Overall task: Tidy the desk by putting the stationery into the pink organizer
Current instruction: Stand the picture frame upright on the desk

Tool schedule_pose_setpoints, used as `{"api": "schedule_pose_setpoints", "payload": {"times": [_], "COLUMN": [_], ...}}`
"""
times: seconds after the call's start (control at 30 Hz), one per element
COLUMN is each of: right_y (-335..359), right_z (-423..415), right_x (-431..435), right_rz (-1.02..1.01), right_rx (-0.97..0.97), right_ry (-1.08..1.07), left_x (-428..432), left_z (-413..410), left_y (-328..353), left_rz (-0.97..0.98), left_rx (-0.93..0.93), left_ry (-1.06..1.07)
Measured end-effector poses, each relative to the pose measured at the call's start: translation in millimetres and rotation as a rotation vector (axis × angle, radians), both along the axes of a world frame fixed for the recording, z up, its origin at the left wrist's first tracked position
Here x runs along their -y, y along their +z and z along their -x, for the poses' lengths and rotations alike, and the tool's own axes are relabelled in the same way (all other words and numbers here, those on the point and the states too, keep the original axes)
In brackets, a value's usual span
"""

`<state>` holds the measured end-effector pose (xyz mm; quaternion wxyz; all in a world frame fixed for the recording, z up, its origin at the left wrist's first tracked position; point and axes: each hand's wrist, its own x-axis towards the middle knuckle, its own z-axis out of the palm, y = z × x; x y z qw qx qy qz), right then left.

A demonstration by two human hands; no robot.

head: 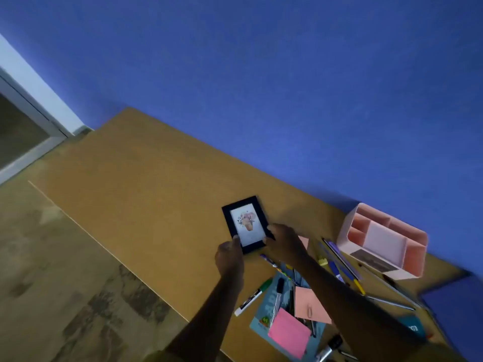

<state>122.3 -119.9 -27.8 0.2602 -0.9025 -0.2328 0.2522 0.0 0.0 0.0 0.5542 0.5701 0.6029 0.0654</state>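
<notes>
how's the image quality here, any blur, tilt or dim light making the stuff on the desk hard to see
Head view: dim, bluish light and no glare; the camera is tilted, so the desk runs diagonally; everything is soft, the pens beside the organizer smeared most; the frame held by the left hand and right hand is the clearest thing.

Dim, blue-tinted, soft throughout; tilted, stretched toward edges; smeared around the pink organizer (384,239); faint shadows across the table (146,176).
</notes>
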Motion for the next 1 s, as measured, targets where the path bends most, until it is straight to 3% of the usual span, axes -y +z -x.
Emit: {"api": "schedule_pose_setpoints", "payload": {"times": [0.33,0.5,0.7,1.0], "right_y": [9,-21,-5,9], "right_z": [-11,-25,-31,-39], "right_x": [-15,-16,-19,-29], "right_rz": [0.019,0.024,-0.030,-0.157], "right_rx": [-0.108,-0.148,-0.200,-0.367], "right_ry": [-0.074,-0.101,-0.146,-0.313], "left_x": [-11,-13,-28,-38], "left_z": [-14,-19,-17,-12], "left_y": [-9,-9,-26,-13], "left_rz": [0.053,0.107,0.150,0.161], "left_rx": [0.070,0.093,0.063,0.286], "left_ry": [0.088,0.141,-0.017,-0.042]}}
